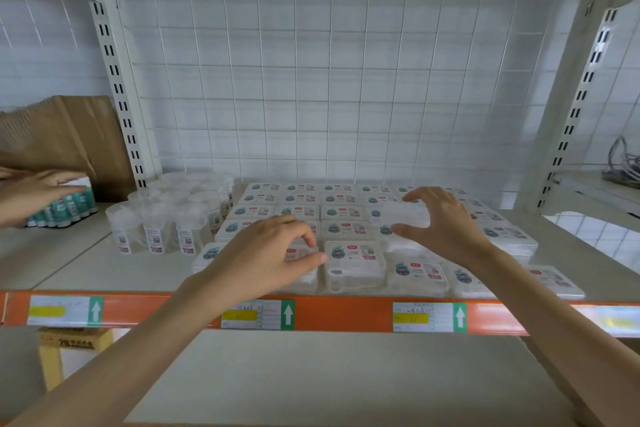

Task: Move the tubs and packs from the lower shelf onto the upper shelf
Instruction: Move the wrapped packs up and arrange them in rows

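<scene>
Upper shelf rows sit square, likely why left hand pinches front pack while right hand clasps raised pack.

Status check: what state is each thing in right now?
Left hand: fingers curled over a front-row pack, grip unclear.
Right hand: grips a pack above the rows.
Packs: flat in rows on upper shelf.
Tubs: upright, clustered left of packs.
</scene>
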